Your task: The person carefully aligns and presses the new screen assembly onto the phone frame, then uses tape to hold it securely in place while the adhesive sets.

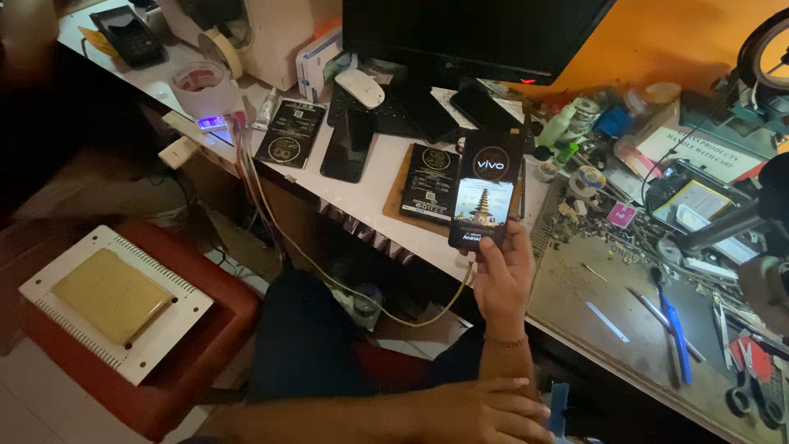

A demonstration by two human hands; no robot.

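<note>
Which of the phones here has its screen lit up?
The phone held up in the right hand, with a yellow cable plugged into its bottom. The other phones lie dark on the white desk.

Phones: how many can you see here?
4. One lit phone is held up in the right hand; a dark phone lies face up on the bench; two more lie below the monitor. Clutter may hide others.

monitor (pixel 477 33) cut off by top edge, upper part not visible. right hand (pixel 503 275) covers phone's (pixel 485 193) lower edge, so cable (pixel 370 300) plug joint not visible. left hand (pixel 477 411) partly cut by bottom edge. small parts on bench (pixel 625 329) at right too small to id. scissors (pixel 760 382) clipped at frame corner.
</note>
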